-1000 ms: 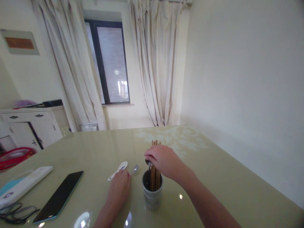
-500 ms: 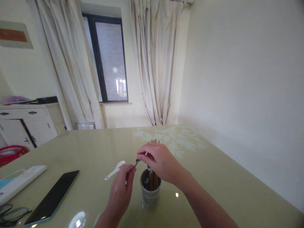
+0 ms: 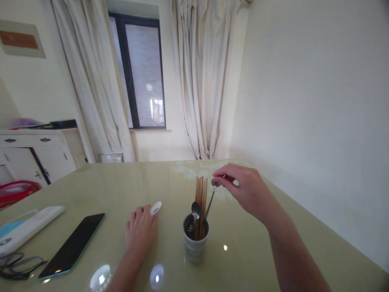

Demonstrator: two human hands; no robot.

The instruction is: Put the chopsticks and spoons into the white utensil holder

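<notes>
Several chopsticks [image 3: 201,190] stand beside the spoon [image 3: 210,204] right fingers [image 3: 227,170] pinch; left fingers' [image 3: 139,213] grip unclear.

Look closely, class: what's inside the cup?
Wooden chopsticks and a metal spoon stand in the cup. The right hand pinches another spoon, slanting down to the cup. All lower ends are hidden.

The slanting spoon [image 3: 210,202] and the nearer spoon [image 3: 196,211] look like polished metal, the chopsticks [image 3: 199,194] like smooth wood, the cup [image 3: 196,248] like glazed ceramic. The white spoon [image 3: 156,208] has a glossy, ceramic-like finish. The counter [image 3: 258,251] gleams like glass; the phone [image 3: 74,245] is smooth and glossy. The curtains [image 3: 88,81] are creased matt cloth, the wall [image 3: 310,101] flat and matt.
</notes>
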